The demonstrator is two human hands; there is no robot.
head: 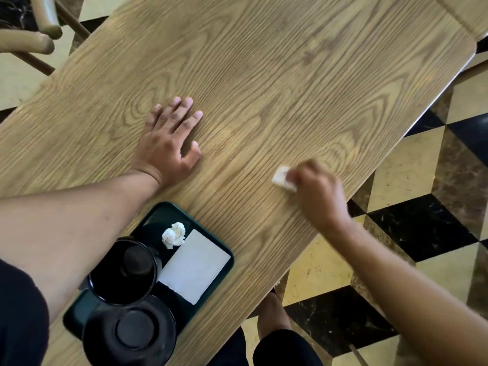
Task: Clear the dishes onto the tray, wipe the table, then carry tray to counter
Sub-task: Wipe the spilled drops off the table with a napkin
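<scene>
Head view, looking down: my right hand (318,196) pinched a small white wipe (283,178) against the wooden table (264,75) near its right edge, while my left hand (169,143) lay flat, fingers straight, bracing. At the near edge sat the dark tray (208,229), carrying a bowl (122,270), a plate (129,331), a crumpled napkin (173,235) and a white sheet (194,265). A careless sweep back could, I judged, knock the tray off. Motion blurred my right fingers; my left forearm hid part of the tray.
</scene>
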